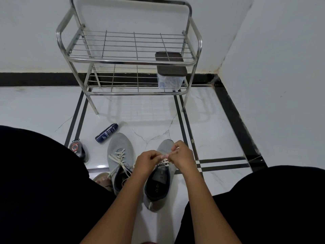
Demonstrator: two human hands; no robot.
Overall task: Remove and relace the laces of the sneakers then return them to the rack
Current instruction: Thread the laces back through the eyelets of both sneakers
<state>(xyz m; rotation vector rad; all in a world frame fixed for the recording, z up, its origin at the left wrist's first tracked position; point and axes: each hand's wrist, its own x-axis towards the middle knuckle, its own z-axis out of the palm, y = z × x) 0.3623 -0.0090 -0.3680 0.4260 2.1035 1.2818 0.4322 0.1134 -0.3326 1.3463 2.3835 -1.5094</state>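
Note:
Two grey sneakers with dark linings stand side by side on the white floor, toes pointing away from me. The left sneaker has its white lace loose and spread over the tongue. Over the right sneaker, my left hand and my right hand meet above the eyelets. Each hand pinches a part of that shoe's white lace. The hands hide most of the lacing. The steel two-shelf rack stands against the wall ahead.
A container with a dark lid sits on the rack's lower shelf at the right. On the floor lie a dark blue bottle and a black polish bottle. My dark-clothed knees flank the shoes. A wall corner closes the right side.

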